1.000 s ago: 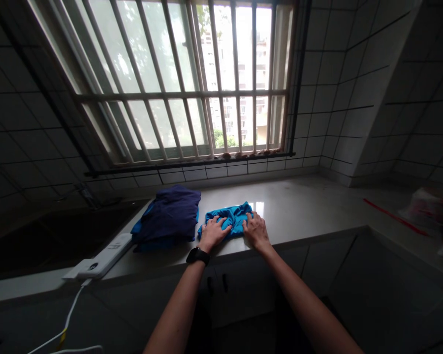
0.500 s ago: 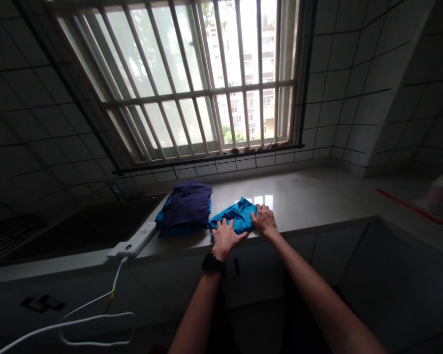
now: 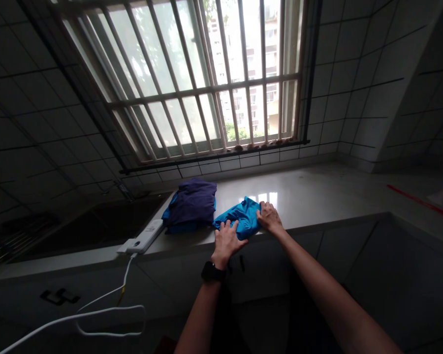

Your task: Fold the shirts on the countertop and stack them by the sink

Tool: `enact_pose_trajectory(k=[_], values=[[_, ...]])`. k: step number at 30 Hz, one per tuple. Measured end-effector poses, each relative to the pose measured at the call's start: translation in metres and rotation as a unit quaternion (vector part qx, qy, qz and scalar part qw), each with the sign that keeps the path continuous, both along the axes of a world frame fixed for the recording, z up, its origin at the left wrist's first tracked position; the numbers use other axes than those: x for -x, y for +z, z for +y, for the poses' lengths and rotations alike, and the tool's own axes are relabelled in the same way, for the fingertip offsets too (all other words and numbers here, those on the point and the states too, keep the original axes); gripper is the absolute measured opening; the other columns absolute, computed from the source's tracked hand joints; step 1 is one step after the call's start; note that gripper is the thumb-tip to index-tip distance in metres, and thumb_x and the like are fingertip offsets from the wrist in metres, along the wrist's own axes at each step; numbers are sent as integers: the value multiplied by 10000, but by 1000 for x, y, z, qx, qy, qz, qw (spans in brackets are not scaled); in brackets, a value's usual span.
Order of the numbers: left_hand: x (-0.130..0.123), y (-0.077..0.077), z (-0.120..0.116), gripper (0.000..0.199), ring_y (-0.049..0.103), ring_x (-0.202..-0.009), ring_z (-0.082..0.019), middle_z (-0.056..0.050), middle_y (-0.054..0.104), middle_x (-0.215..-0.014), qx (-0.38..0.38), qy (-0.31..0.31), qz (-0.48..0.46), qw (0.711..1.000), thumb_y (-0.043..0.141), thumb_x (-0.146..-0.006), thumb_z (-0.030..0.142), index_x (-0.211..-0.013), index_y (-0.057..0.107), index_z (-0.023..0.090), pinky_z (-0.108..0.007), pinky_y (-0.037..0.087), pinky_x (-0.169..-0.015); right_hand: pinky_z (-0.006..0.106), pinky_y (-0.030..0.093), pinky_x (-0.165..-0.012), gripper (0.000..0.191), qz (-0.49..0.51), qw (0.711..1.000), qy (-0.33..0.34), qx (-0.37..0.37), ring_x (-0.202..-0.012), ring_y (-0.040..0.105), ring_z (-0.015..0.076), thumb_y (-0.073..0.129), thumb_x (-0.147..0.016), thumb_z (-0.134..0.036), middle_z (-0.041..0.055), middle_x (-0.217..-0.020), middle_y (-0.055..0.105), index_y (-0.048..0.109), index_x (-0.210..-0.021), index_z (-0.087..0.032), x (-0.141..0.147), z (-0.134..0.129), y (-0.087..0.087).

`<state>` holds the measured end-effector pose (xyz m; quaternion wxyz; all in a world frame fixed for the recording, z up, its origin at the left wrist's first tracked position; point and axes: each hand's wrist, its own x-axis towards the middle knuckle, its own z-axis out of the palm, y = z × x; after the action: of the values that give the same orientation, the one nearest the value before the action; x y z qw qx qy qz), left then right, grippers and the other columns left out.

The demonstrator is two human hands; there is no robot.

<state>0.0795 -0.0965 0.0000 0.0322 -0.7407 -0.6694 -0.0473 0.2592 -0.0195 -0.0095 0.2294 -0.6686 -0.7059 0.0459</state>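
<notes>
A bright blue cloth [image 3: 246, 216], bunched and wrinkled, lies near the front edge of the countertop. My left hand [image 3: 228, 242], with a dark watch on its wrist, rests on the cloth's lower left part, fingers spread. At the cloth's right end, my right hand [image 3: 269, 217] has its fingers curled against the fabric, thumb on the blue side. Just left of the blue cloth sits a folded stack with dark purple fabric [image 3: 194, 201] on top and blue fabric showing beneath it.
A white power strip [image 3: 146, 237] with a hanging cable lies left of the stack, beside a dark sink [image 3: 92, 226]. A barred window [image 3: 206, 91] stands behind the counter [image 3: 302, 189]. A red strip [image 3: 421, 201] lies at the right.
The view has shifted slightly, moving the scene a little to the right. Both hands remain on the blue cloth, with the right hand's fingers slightly more curled.
</notes>
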Motion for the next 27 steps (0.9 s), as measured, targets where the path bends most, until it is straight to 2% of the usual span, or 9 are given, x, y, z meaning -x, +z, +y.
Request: enact_pose_trajectory(k=[4, 8, 12, 14, 16, 20, 23, 25, 27], values=[[1, 2, -5, 717, 490, -1349, -392, -163, 534, -1502, 6, -6, -1, 1000, 600, -895, 636, -1515, 513, 286, -510, 455, -1077, 319, 416, -933, 333, 7, 1000, 2, 0, -1145, 582, 266, 382, -1046, -266, 169, -1230, 638, 580, -1270, -119, -1, 2, -1], [3, 7, -10, 528, 524, -1324, -346, -147, 591, -1434, -5, -28, -16, 999, 578, -944, 505, -1407, 605, 253, -462, 467, -1068, 312, 418, -904, 339, 23, 1000, 13, -6, -1095, 601, 251, 328, -1073, -266, 157, -1190, 658, 591, -1235, -126, -2, 3, -4], [10, 29, -5, 352, 647, -1181, -276, -106, 709, -1263, 9, 4, -107, 994, 533, -965, 359, -1280, 655, 257, -349, 511, -961, 291, 415, -892, 353, 34, 999, 32, -17, -1069, 605, 226, 304, -1090, -286, 140, -1170, 664, 597, -1214, -132, -3, 3, -4], [18, 51, 6, 342, 693, -1098, -283, -95, 748, -1177, 15, 36, -150, 988, 519, -967, 383, -1260, 653, 269, -341, 527, -884, 290, 418, -882, 363, 39, 998, 39, -20, -1053, 605, 220, 299, -1096, -304, 135, -1165, 664, 596, -1214, -131, -3, 3, -4], [28, 82, 21, 347, 704, -1082, -295, -96, 762, -1139, -11, 58, -168, 984, 531, -954, 408, -1246, 655, 267, -345, 527, -870, 294, 420, -874, 373, 41, 998, 39, -22, -1038, 604, 219, 291, -1099, -311, 134, -1158, 665, 601, -1202, -131, -3, 3, -4], [50, 159, 59, 381, 689, -1126, -279, -106, 745, -1218, -81, 74, -159, 981, 559, -933, 390, -1267, 643, 227, -341, 517, -937, 306, 431, -877, 362, 42, 998, 34, -21, -1027, 602, 220, 304, -1093, -297, 136, -1165, 665, 610, -1194, -132, -2, 4, -5], [64, 216, 80, 384, 672, -1160, -331, -180, 714, -1254, -134, 151, -109, 973, 563, -936, 386, -1228, 637, 149, -418, 518, -961, 310, 435, -892, 345, 37, 999, 32, -22, -1040, 600, 219, 321, -1087, -281, 135, -1181, 663, 612, -1198, -133, -1, 5, -7], [73, 241, 87, 421, 653, -1182, -373, -237, 694, -1246, -201, 169, -77, 962, 523, -965, 392, -1231, 604, 76, -503, 508, -975, 305, 435, -895, 339, 32, 999, 31, -23, -1047, 599, 216, 326, -1087, -280, 130, -1185, 663, 613, -1196, -137, -1, 7, -7], [83, 250, 89, 455, 632, -1209, -386, -259, 673, -1252, -262, 171, -56, 948, 482, -994, 384, -1272, 556, 32, -553, 492, -990, 298, 434, -892, 341, 28, 999, 31, -24, -1044, 601, 214, 323, -1090, -284, 128, -1176, 665, 613, -1190, -134, 0, 7, -8]])
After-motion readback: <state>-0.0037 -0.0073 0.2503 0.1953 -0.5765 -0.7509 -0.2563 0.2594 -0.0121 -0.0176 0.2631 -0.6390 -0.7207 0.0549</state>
